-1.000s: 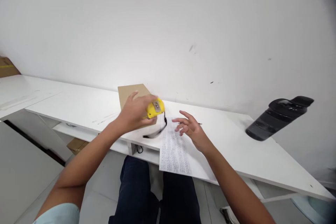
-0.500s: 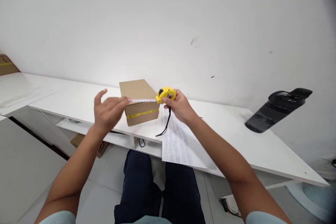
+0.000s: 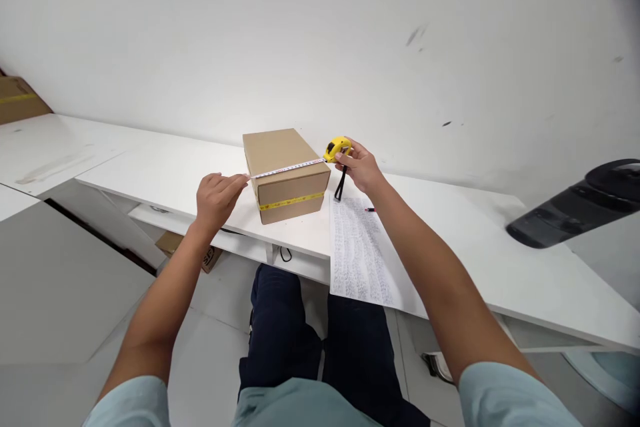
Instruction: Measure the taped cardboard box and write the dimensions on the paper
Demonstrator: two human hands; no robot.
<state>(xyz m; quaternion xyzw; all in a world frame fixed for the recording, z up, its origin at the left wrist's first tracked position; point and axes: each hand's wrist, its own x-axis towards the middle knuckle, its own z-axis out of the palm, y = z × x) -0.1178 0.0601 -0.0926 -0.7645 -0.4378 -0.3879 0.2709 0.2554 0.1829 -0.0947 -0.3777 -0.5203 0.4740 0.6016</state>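
A brown cardboard box (image 3: 285, 173) with a yellow tape stripe stands on the white table (image 3: 165, 173). My right hand (image 3: 361, 165) grips a yellow tape measure (image 3: 336, 147) at the box's right top edge; its black strap hangs down. The white tape blade (image 3: 287, 169) stretches across the box's top front edge. My left hand (image 3: 216, 196) pinches the blade's end at the box's left corner.
A printed sheet of paper (image 3: 357, 250) lies right of the box, overhanging the table edge, with a pen (image 3: 370, 209) by it. A black bottle (image 3: 575, 203) lies at the right. Another cardboard box (image 3: 17, 99) sits far left. A further box (image 3: 173, 243) rests under the table.
The tape measure passed from my left hand to my right. The blade was pulled out and now spans the box, my left hand holding its end.
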